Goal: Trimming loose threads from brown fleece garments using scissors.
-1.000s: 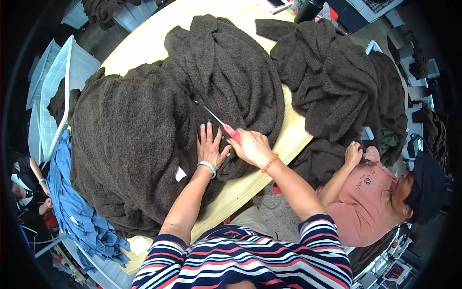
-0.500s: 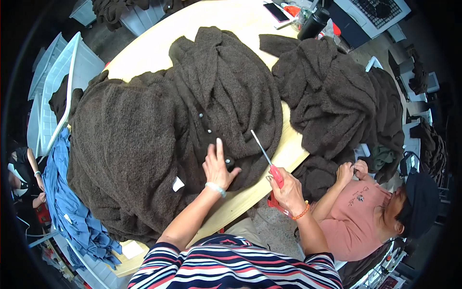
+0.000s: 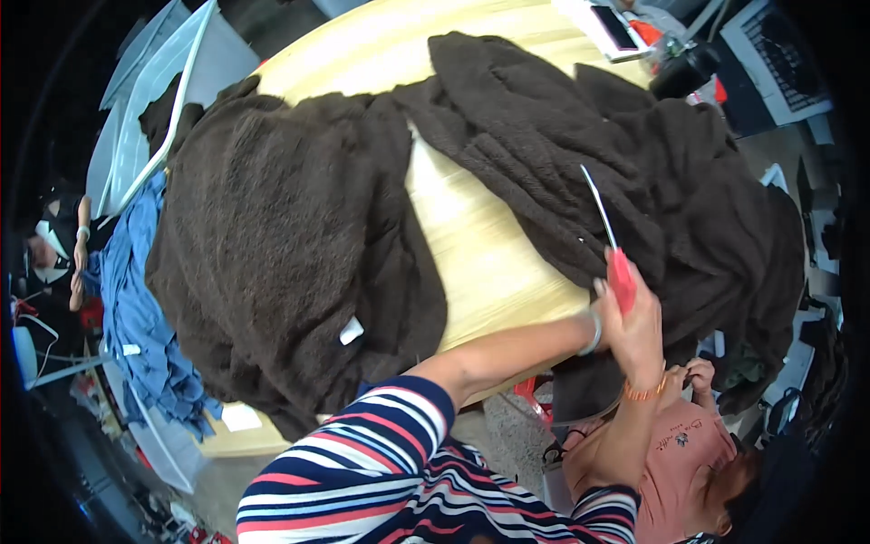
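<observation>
My right hand (image 3: 637, 335) is closed round the red handle of a tool (image 3: 623, 283) whose thin metal shaft points up and away over the brown knit. My left arm reaches across to the right, and my left hand (image 3: 605, 313) is mostly hidden behind the right one, at the near edge of a dark brown buttoned cardigan (image 3: 535, 136). Its fingers do not show. The cardigan lies stretched across the table to the right, overlapping a second brown knit heap (image 3: 698, 181). A large brown knit pile (image 3: 272, 199) with a white label lies on the left.
Bare pale wood of the table (image 3: 471, 245) shows between the piles. Blue garments (image 3: 131, 308) hang by a white bin (image 3: 186, 100) at left. A phone (image 3: 616, 27) and black bottle (image 3: 684, 72) stand at the far right. A co-worker in pink (image 3: 680, 453) sits close at right.
The cardigan has shifted right, off the left pile, uncovering table wood. My left hand has swung right to meet my right hand, which has moved right and farther away with the tool.
</observation>
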The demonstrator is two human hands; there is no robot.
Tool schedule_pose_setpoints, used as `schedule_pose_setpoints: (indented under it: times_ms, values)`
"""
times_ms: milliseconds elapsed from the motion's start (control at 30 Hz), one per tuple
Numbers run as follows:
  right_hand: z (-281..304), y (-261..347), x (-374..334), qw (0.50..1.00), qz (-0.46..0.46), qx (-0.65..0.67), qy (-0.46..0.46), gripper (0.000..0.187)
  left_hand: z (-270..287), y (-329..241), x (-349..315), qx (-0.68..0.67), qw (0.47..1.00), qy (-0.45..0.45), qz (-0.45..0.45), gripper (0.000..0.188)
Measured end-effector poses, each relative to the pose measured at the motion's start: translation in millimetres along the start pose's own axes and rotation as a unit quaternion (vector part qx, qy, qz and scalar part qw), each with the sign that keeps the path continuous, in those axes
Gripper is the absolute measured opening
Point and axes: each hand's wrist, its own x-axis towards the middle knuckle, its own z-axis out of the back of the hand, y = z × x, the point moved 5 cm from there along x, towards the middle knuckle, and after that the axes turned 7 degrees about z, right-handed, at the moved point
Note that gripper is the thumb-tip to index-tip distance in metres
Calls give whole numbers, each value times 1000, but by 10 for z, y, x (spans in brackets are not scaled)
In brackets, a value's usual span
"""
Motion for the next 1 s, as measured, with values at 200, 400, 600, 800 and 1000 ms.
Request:
schedule_pose_setpoints:
  times_ms: [200,400,600,800,1000]
  values:
    - [-838,-1084,693,990,-32,43,131,33,1035,-984,-1953,285,943,168,19,53]
    - [-701,-1309,713,987,-33,-149,-44,46,3276,-1871,-2832,531,802,-234,141,79]
    - [-1119,-334,-168,999,28,-22,0,42,3926,-1327,-2821,594,735,-285,163,31]
    - [-1212,260,-594,995,55,-57,54,42,5233,-1737,-3524,-107,793,-590,110,18]
    - [-1258,708,-816,994,68,-24,83,41,5825,-1242,-4893,8,686,-683,252,34]
